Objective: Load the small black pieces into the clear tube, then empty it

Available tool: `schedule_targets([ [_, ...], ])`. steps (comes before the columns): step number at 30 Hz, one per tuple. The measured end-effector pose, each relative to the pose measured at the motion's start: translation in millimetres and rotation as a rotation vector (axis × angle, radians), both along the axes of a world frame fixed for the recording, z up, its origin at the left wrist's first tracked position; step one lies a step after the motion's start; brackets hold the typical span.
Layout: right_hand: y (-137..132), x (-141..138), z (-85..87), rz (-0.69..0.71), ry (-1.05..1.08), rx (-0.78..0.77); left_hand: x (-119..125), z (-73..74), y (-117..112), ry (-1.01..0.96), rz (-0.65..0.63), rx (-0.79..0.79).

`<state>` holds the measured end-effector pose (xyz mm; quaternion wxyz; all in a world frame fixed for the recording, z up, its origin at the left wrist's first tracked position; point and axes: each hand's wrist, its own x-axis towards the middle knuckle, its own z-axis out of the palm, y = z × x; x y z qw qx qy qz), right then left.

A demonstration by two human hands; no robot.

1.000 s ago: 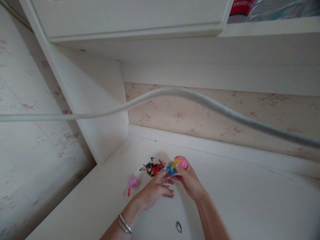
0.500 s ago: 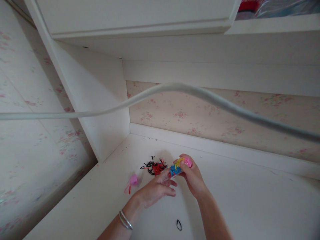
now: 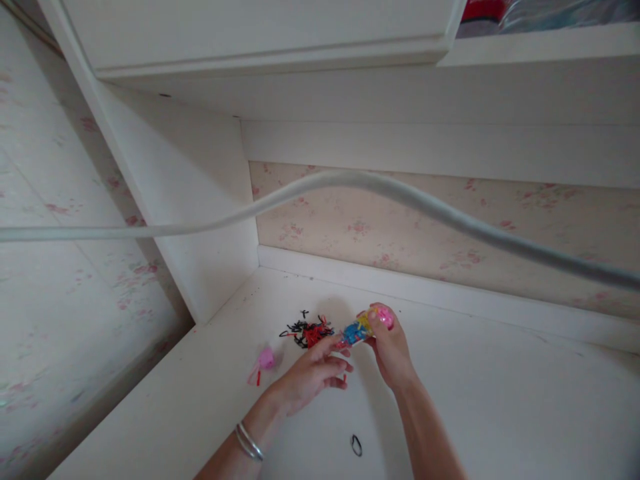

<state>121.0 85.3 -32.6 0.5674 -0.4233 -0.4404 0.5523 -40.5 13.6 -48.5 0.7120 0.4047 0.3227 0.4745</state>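
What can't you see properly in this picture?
- Colourful object, head view: too small and partly wrapped by the right hand to identify.
- Left hand fingertips: contact with it unclear.
- Black and red pile: pieces too small.
- Shelf items: cut off by the top edge.

Right hand [image 3: 393, 343] lifted toy [image 3: 367, 325] higher, rightward, away from left hand [image 3: 313, 373].
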Motion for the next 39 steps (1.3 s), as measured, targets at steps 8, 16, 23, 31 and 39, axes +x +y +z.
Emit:
schedule_targets([
  [8,0,1,-0.1,-0.053,0.006,-0.003,-1,-6.7,6,0.123,0.175,-0.017],
  [16,3,2,0.5,-0.143,-0.106,0.026,-6,-25.4,19,0.468,0.499,0.108],
  [23,-6,-9,9.3,-0.325,-0.326,0.175,-6,-28.6,17,0.5,0.565,0.08],
  [31,-12,-30,4.5,-0.094,0.014,0.009,-1,-5.6,7,0.333,0.433,0.102],
  [39,-19,-33,8.3,0.108,0.099,-0.036,-6,-2.3,5,0.145,0.222,0.085],
])
